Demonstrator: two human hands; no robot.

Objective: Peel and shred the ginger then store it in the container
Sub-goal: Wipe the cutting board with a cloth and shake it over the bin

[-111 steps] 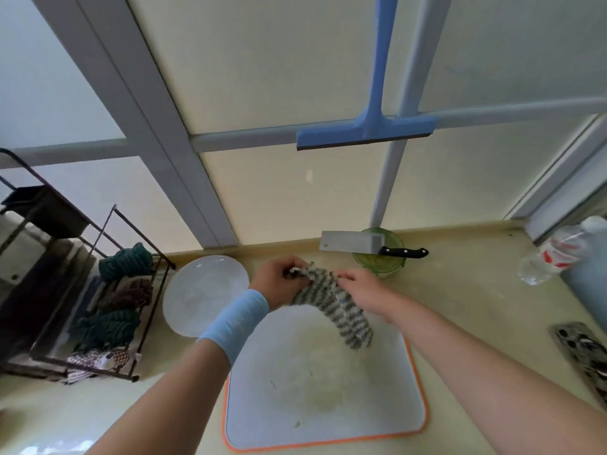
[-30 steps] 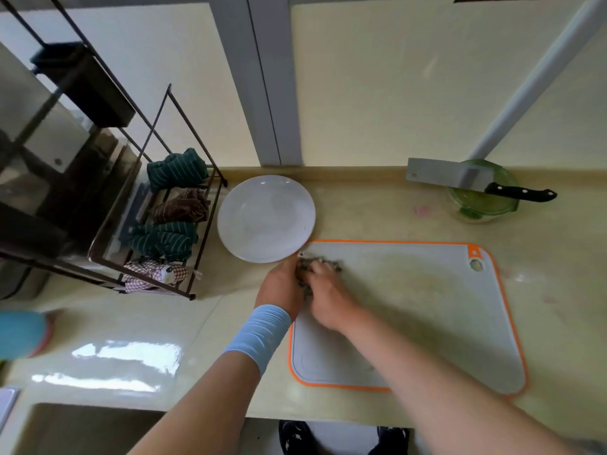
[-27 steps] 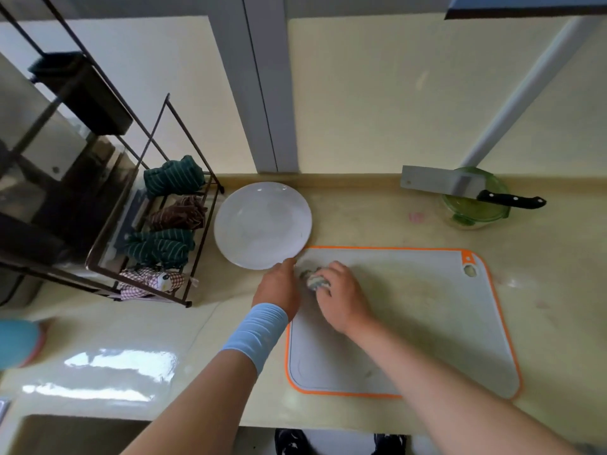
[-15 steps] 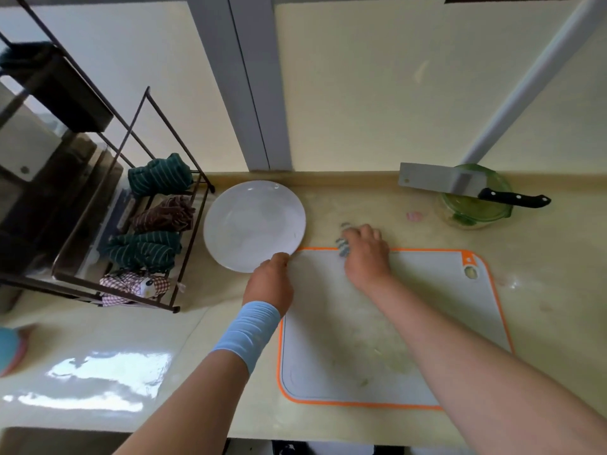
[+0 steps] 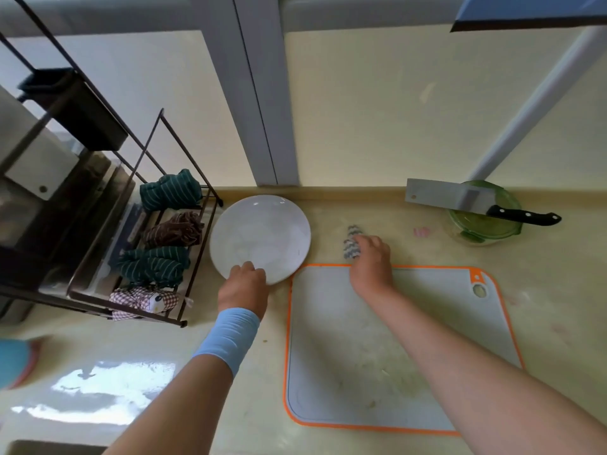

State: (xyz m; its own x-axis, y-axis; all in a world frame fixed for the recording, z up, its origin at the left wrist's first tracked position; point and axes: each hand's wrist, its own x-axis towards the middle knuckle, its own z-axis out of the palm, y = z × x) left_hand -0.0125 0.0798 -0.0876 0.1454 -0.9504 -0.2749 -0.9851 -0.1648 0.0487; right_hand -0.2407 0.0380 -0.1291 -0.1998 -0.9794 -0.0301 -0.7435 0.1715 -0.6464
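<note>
Two bare hands on a pale yellow counter (image 5: pixel 558 274): one on a cloth, one at a plate.
Right fingers (image 5: pixel 364 241) curled together, pinning a bunched grey-and-white striped cloth (image 5: pixel 351 239) to the counter just beyond a white cutting board with orange rim (image 5: pixel 328 339); right hand (image 5: pixel 371 264) above the board's far edge. Left fingers (image 5: pixel 248 267) curled over the near rim of a round white plate (image 5: pixel 262 231); left hand (image 5: pixel 243 285), light blue wristband (image 5: pixel 226 336). Green round glass container (image 5: pixel 492 228) at back right, contents unclear, steel cleaver with black handle (image 5: pixel 443 198) across its top. Dark wire rack (image 5: pixel 98 307) at left.
</note>
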